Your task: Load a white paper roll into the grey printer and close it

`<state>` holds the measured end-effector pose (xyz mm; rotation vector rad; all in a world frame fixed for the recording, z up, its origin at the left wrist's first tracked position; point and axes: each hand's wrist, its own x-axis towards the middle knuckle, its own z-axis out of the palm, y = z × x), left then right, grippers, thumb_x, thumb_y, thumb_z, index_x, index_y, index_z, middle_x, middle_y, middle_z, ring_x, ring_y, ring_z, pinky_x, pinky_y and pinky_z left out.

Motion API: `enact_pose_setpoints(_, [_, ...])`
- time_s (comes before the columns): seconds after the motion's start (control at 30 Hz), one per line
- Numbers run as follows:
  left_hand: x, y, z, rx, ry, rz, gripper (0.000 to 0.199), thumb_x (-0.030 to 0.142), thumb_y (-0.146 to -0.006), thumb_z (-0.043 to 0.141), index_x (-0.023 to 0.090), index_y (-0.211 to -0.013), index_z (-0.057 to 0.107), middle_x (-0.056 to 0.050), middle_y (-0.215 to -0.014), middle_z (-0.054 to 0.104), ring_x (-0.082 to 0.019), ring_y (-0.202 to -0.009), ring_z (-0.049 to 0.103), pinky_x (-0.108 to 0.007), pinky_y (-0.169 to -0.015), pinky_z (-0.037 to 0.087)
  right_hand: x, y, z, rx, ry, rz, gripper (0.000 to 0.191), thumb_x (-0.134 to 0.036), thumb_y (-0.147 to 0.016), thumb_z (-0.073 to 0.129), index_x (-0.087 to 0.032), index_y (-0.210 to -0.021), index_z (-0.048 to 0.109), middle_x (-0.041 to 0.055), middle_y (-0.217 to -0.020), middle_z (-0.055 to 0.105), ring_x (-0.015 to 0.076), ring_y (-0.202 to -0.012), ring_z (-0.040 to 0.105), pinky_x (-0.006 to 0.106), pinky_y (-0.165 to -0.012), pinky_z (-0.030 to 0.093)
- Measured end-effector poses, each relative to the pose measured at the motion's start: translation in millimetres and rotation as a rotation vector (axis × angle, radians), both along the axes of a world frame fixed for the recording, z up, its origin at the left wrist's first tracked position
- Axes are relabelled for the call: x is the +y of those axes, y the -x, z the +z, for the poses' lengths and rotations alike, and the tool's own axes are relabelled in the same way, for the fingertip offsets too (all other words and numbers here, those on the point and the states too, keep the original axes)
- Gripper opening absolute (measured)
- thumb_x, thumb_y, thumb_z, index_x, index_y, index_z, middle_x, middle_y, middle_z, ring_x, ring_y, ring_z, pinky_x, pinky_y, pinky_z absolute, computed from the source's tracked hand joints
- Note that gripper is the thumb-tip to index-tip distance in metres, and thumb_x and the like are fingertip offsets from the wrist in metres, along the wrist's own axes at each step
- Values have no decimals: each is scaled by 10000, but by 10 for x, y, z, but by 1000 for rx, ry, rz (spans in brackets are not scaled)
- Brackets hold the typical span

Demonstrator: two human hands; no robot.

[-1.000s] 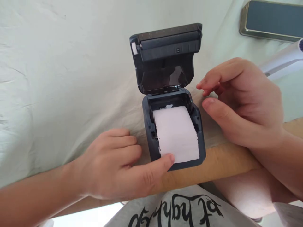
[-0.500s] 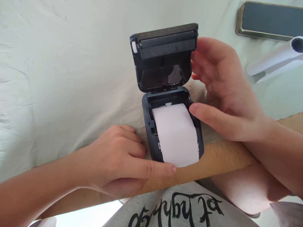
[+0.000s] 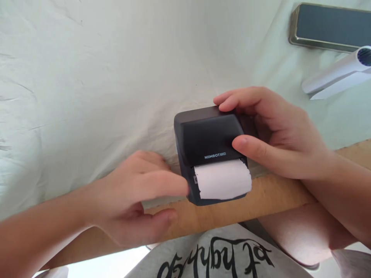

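A black label printer (image 3: 210,135) marked NIIMBOT sits near the table's front edge with its lid down. From its front slot a strip of white paper (image 3: 224,179) with ragged edges sticks out. My right hand (image 3: 278,131) holds the printer from the right, thumb on the lid and fingertips over the back edge. To the left, my left hand (image 3: 136,197) is slightly blurred, with thumb and index finger apart. Its index fingertip is at the printer's left front side; whether it presses there I cannot tell. The paper roll inside is hidden under the lid.
A dark-topped case (image 3: 333,27) with a metallic rim lies at the upper right. Below it is a white paper roll (image 3: 333,75) with a loose edge. A pale wrinkled cloth (image 3: 101,77) covers the table, and its bare wooden edge (image 3: 272,193) runs along the front.
The printer's lid has swung down from standing open to shut over the roll. My right hand has come onto the lid. My left thumb has moved away from the paper's front end.
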<state>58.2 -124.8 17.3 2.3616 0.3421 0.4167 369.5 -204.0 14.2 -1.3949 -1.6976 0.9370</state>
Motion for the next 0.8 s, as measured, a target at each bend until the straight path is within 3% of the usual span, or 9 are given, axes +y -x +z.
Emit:
enact_pose_setpoints(0.07, [6, 33, -23, -89, 186, -65, 288, 126, -1069, 552, 306, -903, 401, 132, -558, 486, -128, -467, 418, -327, -530, 389, 20, -1, 25, -29, 18, 27, 479, -652, -1102, 834, -317, -1439, 781, 85, -1501, 849, 344, -1453, 814, 506, -1115, 759])
enact_pose_setpoints(0.13, [-1, 74, -56, -108, 269, -73, 397, 33, -1025, 563, 292, -896, 290, 127, -562, 409, -150, -491, 330, -382, -546, 319, 36, -13, 47, -27, 37, 35, 478, -644, -1087, 850, -323, -1433, 776, 79, -1507, 845, 343, -1440, 820, 510, -1124, 759])
enact_pose_setpoints(0.27, [-7, 107, -84, -79, 303, -96, 436, 38, -1047, 564, 276, -855, 253, 103, -546, 376, -167, -500, 321, -421, -579, 319, 94, -61, 101, -13, 130, 75, 520, -669, -1046, 879, -337, -1429, 764, 62, -1509, 827, 337, -1413, 824, 476, -1070, 777])
enact_pose_setpoints(0.43, [22, 68, -67, -101, 375, -117, 446, 17, -1042, 566, 264, -847, 250, 106, -547, 311, -158, -492, 278, -420, -566, 299, 216, -84, 230, -105, 332, 194, 762, -616, -956, 913, -369, -1639, 681, 47, -1368, 836, 267, -1047, 842, 455, -880, 785])
enact_pose_setpoints(0.53, [34, 60, -63, -110, 378, -121, 442, 5, -1027, 560, 269, -851, 252, 110, -540, 306, -156, -475, 273, -422, -553, 293, 243, -42, 294, -113, 384, 215, 732, -647, -975, 813, -355, -1630, 665, 39, -1279, 832, 258, -953, 806, 476, -831, 763])
enact_pose_setpoints(0.63, [52, 52, -35, -98, 370, -128, 432, -9, -1011, 556, 271, -867, 259, 116, -543, 324, -151, -478, 289, -418, -551, 300, 212, 48, 309, -91, 399, 201, 588, -585, -1036, 701, -347, -1574, 672, 38, -1291, 826, 262, -1017, 800, 493, -930, 750])
enact_pose_setpoints(0.8, [121, 2, 73, -30, 340, -174, 418, -39, -971, 528, 274, -872, 270, 123, -534, 377, -153, -471, 356, -400, -537, 331, 134, 207, 276, -151, 287, 32, 523, -596, -1099, 640, -321, -1542, 686, 62, -1315, 820, 328, -1215, 791, 628, -1274, 657])
